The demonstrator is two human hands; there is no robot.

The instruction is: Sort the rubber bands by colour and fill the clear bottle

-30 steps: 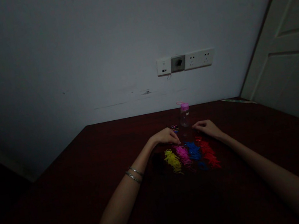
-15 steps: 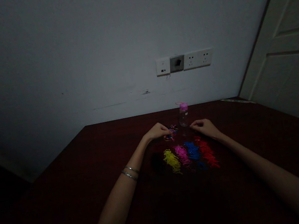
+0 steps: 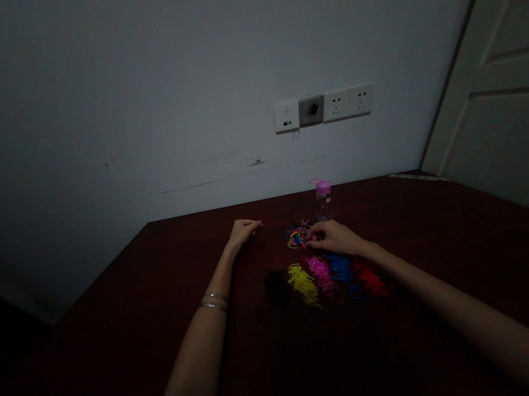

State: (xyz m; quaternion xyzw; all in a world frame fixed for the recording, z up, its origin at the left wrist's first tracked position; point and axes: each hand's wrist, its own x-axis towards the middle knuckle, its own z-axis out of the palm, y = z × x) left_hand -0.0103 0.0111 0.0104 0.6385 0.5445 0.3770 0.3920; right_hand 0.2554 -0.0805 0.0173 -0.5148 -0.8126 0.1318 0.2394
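My right hand (image 3: 333, 238) reaches to the right edge of a small mixed-colour pile of thin loops, which look like rubber bands (image 3: 296, 236). Its thumb and fingers are pinched together there; anything between them is too small to make out. Away to the left, my left hand (image 3: 243, 230) rests above the dark tabletop with its fingers curled together, and what they hold, if anything, is hidden. Nearer me, sorted piles lie in a row: black bands (image 3: 276, 288), yellow bands (image 3: 303, 285), pink bands (image 3: 320, 273), blue bands (image 3: 341, 267) and red bands (image 3: 370, 279). My right hand partly covers the blue pile.
Behind my right hand stands a clear bottle (image 3: 324, 207) with a pink lid and loop. The dark red table (image 3: 114, 331) meets a grey wall (image 3: 126, 99) with a row of sockets (image 3: 349, 103). A pale panelled door (image 3: 506, 97) is on the right.
My left hand has pulled back leftward from the mixed pile, uncovering it and the black bands. My right hand has moved left from beside the red bands to the mixed pile.
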